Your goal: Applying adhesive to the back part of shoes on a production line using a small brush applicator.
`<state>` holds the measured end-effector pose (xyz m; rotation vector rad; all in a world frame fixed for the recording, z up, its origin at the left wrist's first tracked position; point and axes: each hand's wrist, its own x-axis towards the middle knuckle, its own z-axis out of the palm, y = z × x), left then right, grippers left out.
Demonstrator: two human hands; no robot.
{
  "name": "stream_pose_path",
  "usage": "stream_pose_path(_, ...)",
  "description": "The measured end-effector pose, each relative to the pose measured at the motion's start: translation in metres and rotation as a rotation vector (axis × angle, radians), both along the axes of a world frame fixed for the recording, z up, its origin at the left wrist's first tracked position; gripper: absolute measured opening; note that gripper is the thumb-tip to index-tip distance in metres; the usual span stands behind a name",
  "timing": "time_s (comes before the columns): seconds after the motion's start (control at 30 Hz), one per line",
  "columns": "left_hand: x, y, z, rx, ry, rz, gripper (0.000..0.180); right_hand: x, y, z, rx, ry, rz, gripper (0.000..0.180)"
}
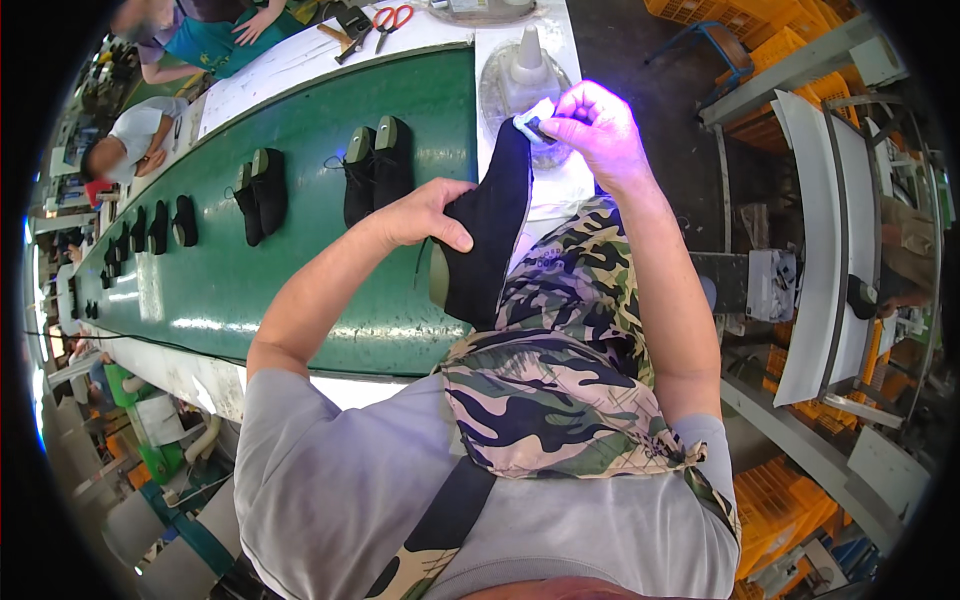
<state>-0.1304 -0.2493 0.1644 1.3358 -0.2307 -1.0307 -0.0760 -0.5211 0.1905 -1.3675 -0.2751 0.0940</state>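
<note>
My left hand (pixel 428 214) grips a black shoe (pixel 492 225) around its middle, above the near edge of the green belt. A pale green last shows in the shoe's opening at the lower left, and a lace hangs there. With thumb and fingers closed, my right hand (pixel 603 135) pinches a small whitish-blue piece, cloth or sponge (pixel 533 118), at the shoe's upper tip. Bright violet light falls on that hand. Just behind it stands a white bottle with a pointed nozzle (pixel 530 65) on a white surface.
Several black lace-up shoes on lasts (pixel 378 170) stand along the green conveyor belt (pixel 320 285). Red-handled scissors (pixel 391 22) and a hammer (pixel 352 45) lie on its far white ledge. Two people are across the belt. Orange crates (pixel 785 520) and a metal rack (pixel 820 260) are at right.
</note>
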Motion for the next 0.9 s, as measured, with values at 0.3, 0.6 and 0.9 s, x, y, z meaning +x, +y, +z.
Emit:
stream_pose_path(0.3, -0.001, -0.006, -0.003, -0.118, 0.177, 0.171, 0.076, -0.013, 0.003, -0.018, -0.061, -0.022, 0.166, 0.016)
stream_pose_path(0.6, 0.004, -0.006, -0.019, -0.158, 0.266, 0.382, 0.062, -0.042, 0.006, -0.031, 0.002, 0.138, 0.204, 0.019)
stream_pose_path(0.9, -0.003, -0.020, -0.017, -0.170, 0.304, 0.511, 0.056, -0.061, -0.009, -0.023, 0.110, 0.154, 0.316, 0.019)
